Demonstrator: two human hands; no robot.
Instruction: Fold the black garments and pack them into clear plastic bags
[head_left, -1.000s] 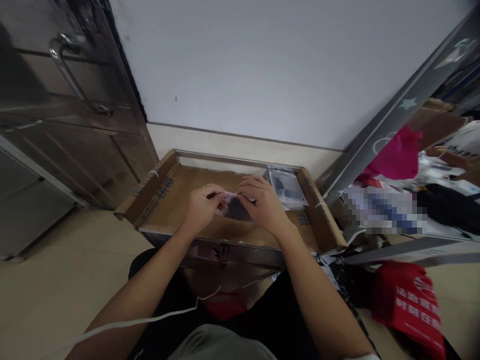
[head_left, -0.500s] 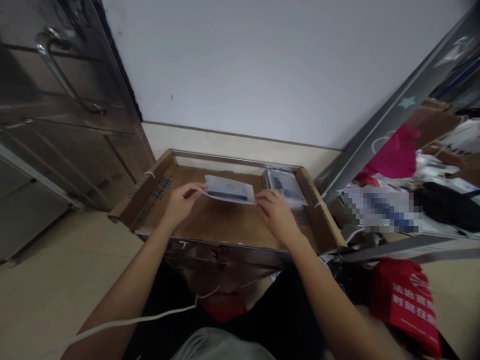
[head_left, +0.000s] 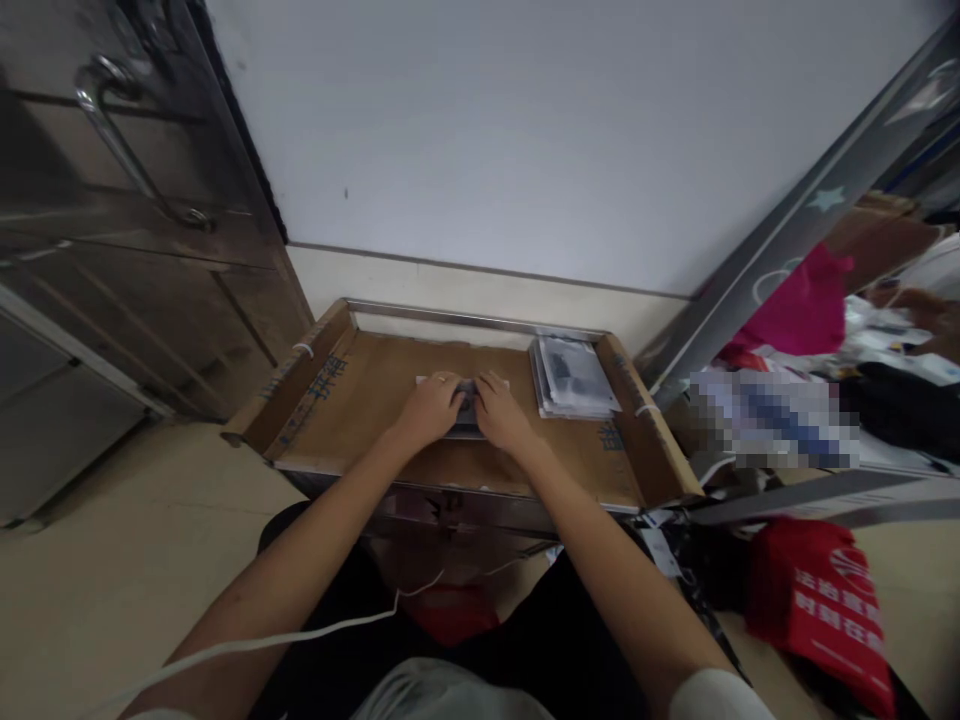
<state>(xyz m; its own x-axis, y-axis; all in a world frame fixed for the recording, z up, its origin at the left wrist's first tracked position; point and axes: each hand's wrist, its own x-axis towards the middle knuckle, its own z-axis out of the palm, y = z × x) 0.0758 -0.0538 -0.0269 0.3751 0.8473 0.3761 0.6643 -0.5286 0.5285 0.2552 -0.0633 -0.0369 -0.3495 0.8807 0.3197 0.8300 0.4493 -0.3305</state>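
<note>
Held up between both hands a moment ago, the clear packet [head_left: 466, 410] now lies flat on the cardboard-lined surface [head_left: 367, 400]. The left hand [head_left: 429, 408] and right hand [head_left: 501, 416] pin it, each grip open and clasping nothing. A stack of packets [head_left: 574, 375] sits near the right hand.

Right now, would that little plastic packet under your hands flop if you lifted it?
Probably floppy at the edges: the packet looks like thin clear film, pressed flat under the left hand and right hand. The dark piece inside may stiffen its middle.

One left hand [head_left: 431, 410], one right hand [head_left: 501, 416], one packet [head_left: 466, 408], one stack [head_left: 574, 378], one cardboard tray [head_left: 360, 415].
</note>
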